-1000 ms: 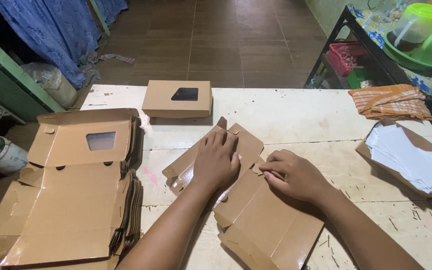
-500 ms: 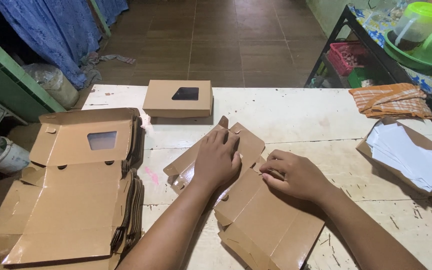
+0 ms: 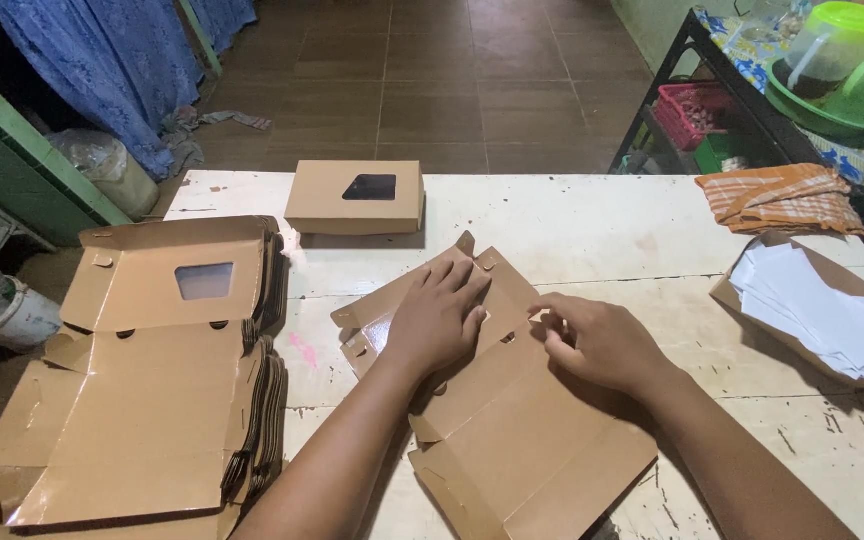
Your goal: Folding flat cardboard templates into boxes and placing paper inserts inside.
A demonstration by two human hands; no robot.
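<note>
Flat box blank (image 3: pixel 512 420) lay mid-table, near front edge, not yet folded; left hand (image 3: pixel 439 320) pressed flat, fingers spread, right hand (image 3: pixel 602 345) pinched a flap. One finished box (image 3: pixel 356 196) at far edge, stack of blanks (image 3: pixel 152 400) left.

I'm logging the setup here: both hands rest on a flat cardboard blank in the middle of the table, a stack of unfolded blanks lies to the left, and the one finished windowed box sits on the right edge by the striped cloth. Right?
Not quite. The head view shows the finished box at the table's far side, left of centre, well away from the striped cloth. The rest holds: left hand and right hand rest on the flat blank, with the stack to the left.
</note>
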